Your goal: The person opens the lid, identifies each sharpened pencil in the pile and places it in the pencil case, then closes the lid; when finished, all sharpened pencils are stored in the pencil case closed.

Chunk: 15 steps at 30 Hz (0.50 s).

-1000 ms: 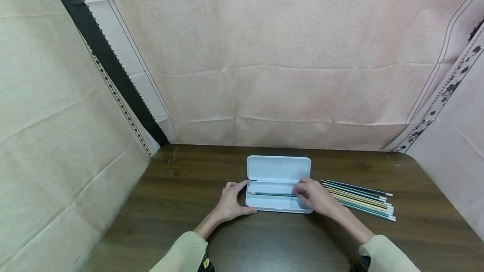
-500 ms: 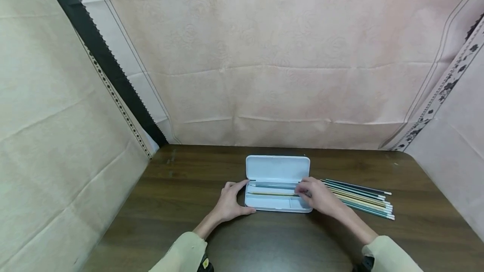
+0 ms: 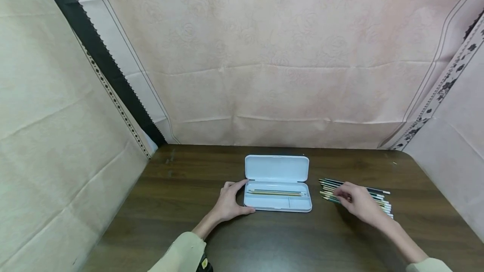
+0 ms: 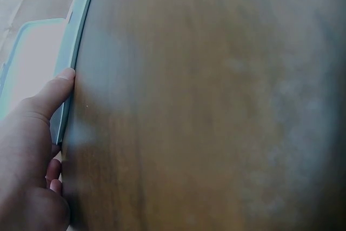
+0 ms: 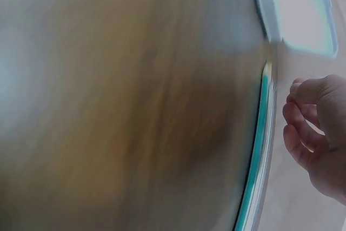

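An open light-blue case (image 3: 264,203) lies on the table, its lid raised at the back. Several pencils (image 3: 277,192) rest in its tray. At the case's left end, my left hand (image 3: 228,202) grips it, thumb at the front corner and a finger at the back; the left wrist view shows the thumb of that hand (image 4: 32,150) on the case's edge (image 4: 75,31). My right hand (image 3: 361,205) is over the loose pencils (image 3: 378,191) right of the case. In the right wrist view the fingers of the hand (image 5: 324,128) are loosely bent beside a green pencil (image 5: 259,133), nothing visible between them.
The brown wooden table (image 3: 211,163) has a pale patterned cloth (image 3: 280,70) hanging behind it. More cloth hangs at the left (image 3: 68,137) and right (image 3: 453,129) sides, with a black strip (image 3: 109,64) at the left.
My right hand has moved right, from the case to the loose pencils, letting go of a pencil that now lies in the tray. My left hand stays at the case's left end.
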Available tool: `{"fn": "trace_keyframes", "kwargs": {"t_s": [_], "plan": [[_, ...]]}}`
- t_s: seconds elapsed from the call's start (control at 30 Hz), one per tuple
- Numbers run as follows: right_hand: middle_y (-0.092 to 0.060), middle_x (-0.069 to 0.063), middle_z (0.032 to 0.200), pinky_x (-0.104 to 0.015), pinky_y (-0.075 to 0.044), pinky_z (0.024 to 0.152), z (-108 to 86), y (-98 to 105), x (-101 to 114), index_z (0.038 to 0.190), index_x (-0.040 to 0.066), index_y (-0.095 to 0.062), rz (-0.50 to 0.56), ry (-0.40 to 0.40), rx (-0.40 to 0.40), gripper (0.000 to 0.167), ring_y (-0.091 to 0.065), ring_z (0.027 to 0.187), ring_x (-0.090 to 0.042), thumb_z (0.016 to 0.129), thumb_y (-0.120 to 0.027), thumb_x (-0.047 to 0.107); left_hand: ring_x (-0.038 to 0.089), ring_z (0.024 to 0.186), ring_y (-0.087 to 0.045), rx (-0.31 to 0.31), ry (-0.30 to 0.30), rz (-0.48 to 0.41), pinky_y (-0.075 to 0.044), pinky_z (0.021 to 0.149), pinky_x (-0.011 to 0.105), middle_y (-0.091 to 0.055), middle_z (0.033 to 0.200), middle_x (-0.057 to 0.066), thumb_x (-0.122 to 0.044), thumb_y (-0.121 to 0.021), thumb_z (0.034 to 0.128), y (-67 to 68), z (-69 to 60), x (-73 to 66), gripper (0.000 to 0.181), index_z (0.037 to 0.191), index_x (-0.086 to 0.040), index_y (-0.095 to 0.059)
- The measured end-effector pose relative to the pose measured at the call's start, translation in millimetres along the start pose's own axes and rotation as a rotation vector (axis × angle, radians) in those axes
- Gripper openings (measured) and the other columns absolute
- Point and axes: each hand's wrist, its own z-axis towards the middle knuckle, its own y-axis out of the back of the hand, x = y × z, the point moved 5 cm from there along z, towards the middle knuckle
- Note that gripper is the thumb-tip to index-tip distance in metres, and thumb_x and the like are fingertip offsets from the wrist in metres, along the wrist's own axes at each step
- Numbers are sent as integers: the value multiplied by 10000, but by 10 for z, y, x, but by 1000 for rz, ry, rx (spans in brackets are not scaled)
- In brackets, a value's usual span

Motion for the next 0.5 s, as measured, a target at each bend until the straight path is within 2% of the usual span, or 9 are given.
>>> {"fn": "trace_keyframes", "kwargs": {"t_s": [0.3, 0.5], "plan": [[-616, 94, 824, -170, -422, 610, -390, 261, -182, 831, 146, -707, -99, -5, -70, 377, -549, 706, -13, 628, -833, -146, 278, 1207, -393, 2, 4, -8, -376, 941, 507, -532, 1401, 43, -482, -864, 743, 7, 0, -3, 899, 1486, -146, -487], [-590, 95, 847, -261, -474, 592, -571, 345, -276, 833, 158, -710, -153, -72, -52, 355, -558, 723, -30, 646, -853, -108, 272, 1199, -394, 5, 6, -3, -376, 938, 503, -531, 1401, 41, -495, -862, 742, 7, 1, -6, 907, 1488, -143, -484]]}}
